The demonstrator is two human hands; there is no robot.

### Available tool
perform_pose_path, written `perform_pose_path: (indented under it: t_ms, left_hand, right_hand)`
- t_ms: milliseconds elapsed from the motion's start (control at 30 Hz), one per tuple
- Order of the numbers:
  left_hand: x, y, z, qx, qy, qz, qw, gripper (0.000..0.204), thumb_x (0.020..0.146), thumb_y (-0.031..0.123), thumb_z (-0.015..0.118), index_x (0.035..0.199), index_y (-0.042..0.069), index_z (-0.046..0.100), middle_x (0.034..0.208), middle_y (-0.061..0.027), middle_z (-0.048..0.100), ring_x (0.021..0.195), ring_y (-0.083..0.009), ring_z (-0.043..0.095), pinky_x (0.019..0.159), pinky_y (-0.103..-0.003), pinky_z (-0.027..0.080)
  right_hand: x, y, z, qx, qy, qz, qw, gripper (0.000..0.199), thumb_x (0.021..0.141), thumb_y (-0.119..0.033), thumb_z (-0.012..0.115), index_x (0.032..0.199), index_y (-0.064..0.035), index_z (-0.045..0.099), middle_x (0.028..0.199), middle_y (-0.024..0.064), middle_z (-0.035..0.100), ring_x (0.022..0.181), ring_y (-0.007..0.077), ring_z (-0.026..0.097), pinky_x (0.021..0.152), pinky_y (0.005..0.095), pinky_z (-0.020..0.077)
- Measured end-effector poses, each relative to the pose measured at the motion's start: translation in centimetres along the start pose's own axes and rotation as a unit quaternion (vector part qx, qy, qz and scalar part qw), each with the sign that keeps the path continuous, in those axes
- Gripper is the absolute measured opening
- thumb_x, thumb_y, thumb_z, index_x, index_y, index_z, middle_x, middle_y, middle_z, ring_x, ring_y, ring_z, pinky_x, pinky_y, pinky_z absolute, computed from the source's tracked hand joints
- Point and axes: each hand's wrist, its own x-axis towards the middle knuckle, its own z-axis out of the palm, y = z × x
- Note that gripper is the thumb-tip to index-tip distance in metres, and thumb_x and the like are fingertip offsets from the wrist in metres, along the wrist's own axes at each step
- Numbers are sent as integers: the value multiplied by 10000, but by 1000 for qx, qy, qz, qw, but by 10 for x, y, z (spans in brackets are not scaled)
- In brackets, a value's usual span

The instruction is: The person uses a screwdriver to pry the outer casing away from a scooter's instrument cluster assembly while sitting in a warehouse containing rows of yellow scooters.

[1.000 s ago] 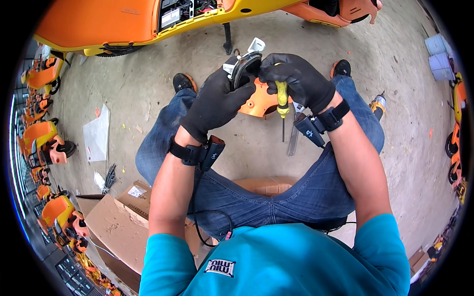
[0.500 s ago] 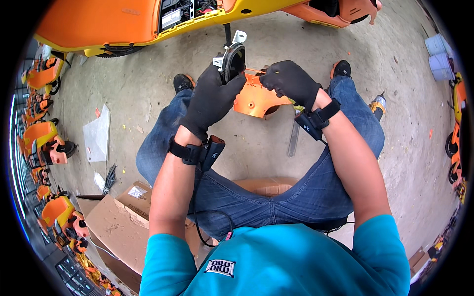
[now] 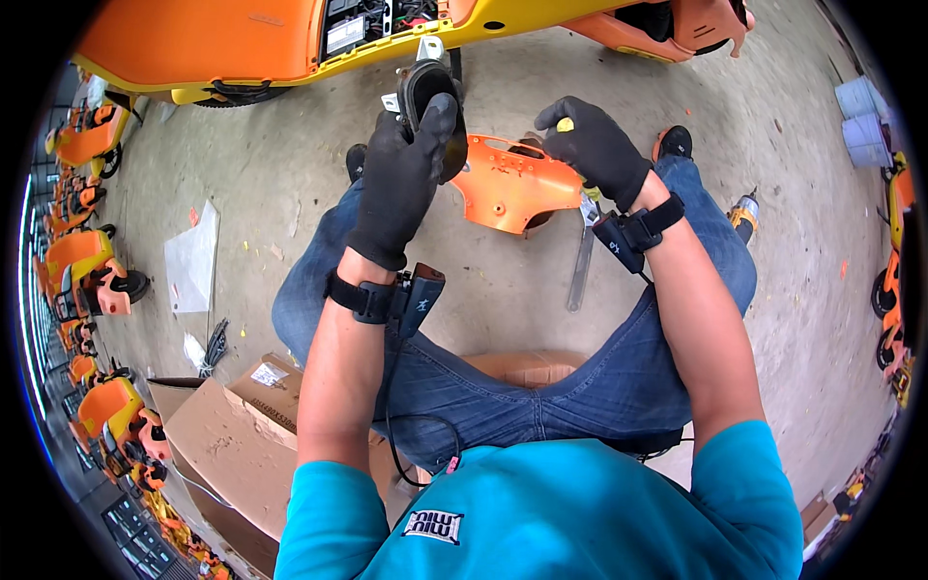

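My left hand (image 3: 401, 169), in a black glove, is closed around a round black lamp-like part (image 3: 425, 85) with white metal brackets. The part is held up in front of the orange-and-yellow scooter (image 3: 213, 43). To the right, my gloved right hand (image 3: 597, 153) is closed in a pinch, with a small yellow piece (image 3: 565, 125) showing at the fingers; its shape is mostly hidden. Below and between the hands lies an orange plastic panel (image 3: 512, 188) with holes. A long metal adjustable wrench (image 3: 580, 266) is on the floor beside it.
A cordless drill (image 3: 745, 211) lies by my right knee. Cardboard boxes (image 3: 227, 449) stand at the lower left. A white sheet (image 3: 191, 259) and a black cable bundle (image 3: 215, 345) are on the concrete. Buckets (image 3: 863, 121) stand far right; several scooters (image 3: 82, 266) line the left.
My left hand has moved left and turned the round part. My right hand has moved right and up, away from the orange panel, and the yellow piece now shows in it.
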Motion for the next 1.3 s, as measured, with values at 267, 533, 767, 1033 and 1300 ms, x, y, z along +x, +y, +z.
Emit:
perform_pose_path:
  t_ms: [267, 533, 767, 1033, 1300]
  left_hand:
    - [3, 5, -11, -33, 20, 6, 999, 440, 1026, 418, 538, 1227, 35, 620, 1038, -37, 630, 922, -118, 591, 793, -282, 508]
    - [6, 8, -17, 63, 77, 30, 995, 408, 1019, 378, 563, 1233, 33, 600, 1076, -46, 639, 958, -132, 604, 832, -278, 511]
    - [6, 11, -25, -175, 7, -14, 984, 440, 993, 298, 608, 1297, -18, 562, 1027, -60, 648, 932, -149, 637, 815, -287, 533]
    - [6, 6, -21, -329, -65, -15, 942, 462, 964, 123, 604, 1390, 14, 462, 1176, -139, 639, 1099, -250, 642, 931, -373, 548]
    - [5, 6, -6, -229, -22, 10, 973, 443, 937, 79, 601, 1356, -1, 483, 1213, -140, 638, 1112, -222, 627, 949, -348, 503]
  right_hand:
    - [-9, -15, -36, 82, 15, 30, 996, 272, 1005, -251, 557, 1143, -17, 576, 1027, 61, 645, 896, 125, 623, 810, 288, 496]
    - [-15, -23, -60, 26, 126, -34, 991, 330, 1009, -318, 558, 1193, -46, 590, 923, 33, 667, 819, 94, 599, 744, 274, 484]
    - [-24, -28, -79, 364, 104, 7, 925, 331, 1003, -284, 583, 1214, -30, 600, 1027, 66, 669, 732, 94, 571, 639, 233, 480]
    - [-26, -37, -73, 471, 73, -33, 879, 330, 1054, -260, 472, 1257, -26, 585, 1167, 97, 669, 792, 110, 598, 694, 242, 519]
    - [-23, -34, -64, 502, 74, -41, 861, 332, 1055, -275, 482, 1245, -23, 585, 1143, 103, 671, 791, 116, 607, 698, 258, 529]
